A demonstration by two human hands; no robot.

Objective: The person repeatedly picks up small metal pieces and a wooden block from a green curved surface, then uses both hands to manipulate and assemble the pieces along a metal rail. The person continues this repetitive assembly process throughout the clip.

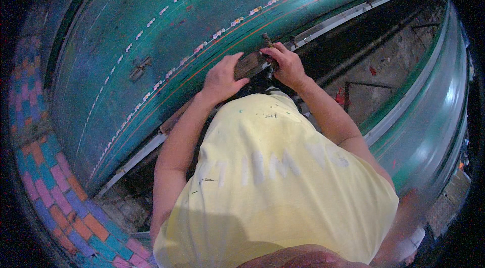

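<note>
A short brown wooden block (246, 66) lies at the near edge of a long green table (166, 31). My left hand (220, 78) is at its left end, thumb and fingers closed about it. Just to the right, my right hand (288, 67) has its fingers curled round a thin dark rod (267, 41), whose worn tip sticks out above them. The rod's lower part is hard to make out in the dark gap by my body. Rows of small pale printed pieces (218, 34) run along the table's surface.
A metal rail (343, 18) follows the table's near edge. Behind me to the right stands a second green table (429, 111), with a dark floor strip (361, 68) between. A small dark object (140, 68) lies on the first table. Colourful bricks (65, 192) are at the left.
</note>
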